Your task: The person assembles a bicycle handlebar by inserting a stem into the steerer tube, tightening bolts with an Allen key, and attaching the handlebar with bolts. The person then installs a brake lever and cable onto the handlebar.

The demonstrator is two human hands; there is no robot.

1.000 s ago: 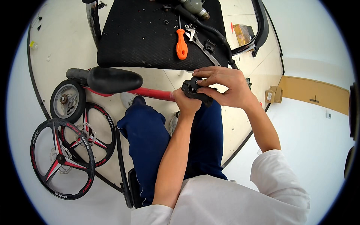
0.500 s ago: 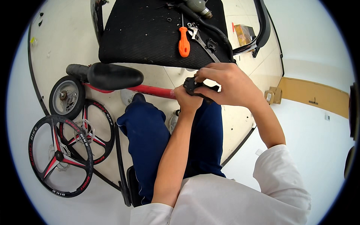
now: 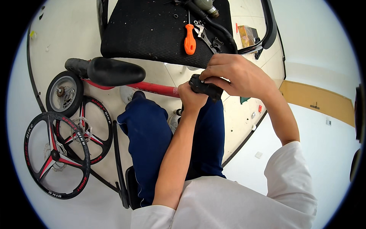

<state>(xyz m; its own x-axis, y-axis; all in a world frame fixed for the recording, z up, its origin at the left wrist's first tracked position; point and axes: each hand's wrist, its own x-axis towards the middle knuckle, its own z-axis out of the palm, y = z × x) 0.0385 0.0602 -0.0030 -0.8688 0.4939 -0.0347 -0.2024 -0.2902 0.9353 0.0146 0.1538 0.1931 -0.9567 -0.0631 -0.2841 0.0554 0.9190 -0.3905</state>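
Observation:
A red bike frame (image 3: pixel 158 88) lies across in front of my knees, its black saddle (image 3: pixel 116 71) at the left. My left hand (image 3: pixel 193 95) is closed round the frame's right end, where a black clamp-like part, probably the handlebar stem (image 3: pixel 207 88), sticks out. Over that part my right hand (image 3: pixel 236 74) is bent, thumb and fingertips pinched together at its upper edge. A small light spot shows by the fingertips, too small to name. Beyond my hands, an orange-handled screwdriver (image 3: pixel 190 40) and an adjustable wrench (image 3: pixel 204 36) rest on a black chair seat (image 3: pixel 141 34).
Two three-spoke wheels (image 3: pixel 55 154) lean at the left, beside a smaller tyred wheel (image 3: pixel 65 93). A black armrest (image 3: pixel 268 26) curves at the right of the seat. Behind it a yellow-orange box (image 3: pixel 248 36) sits on the floor. A wooden door (image 3: pixel 318 101) stands far right.
My right hand has shifted, its fingers drawn together at the top of the black part, which has tilted. My view has moved slightly. The left hand keeps its grip.

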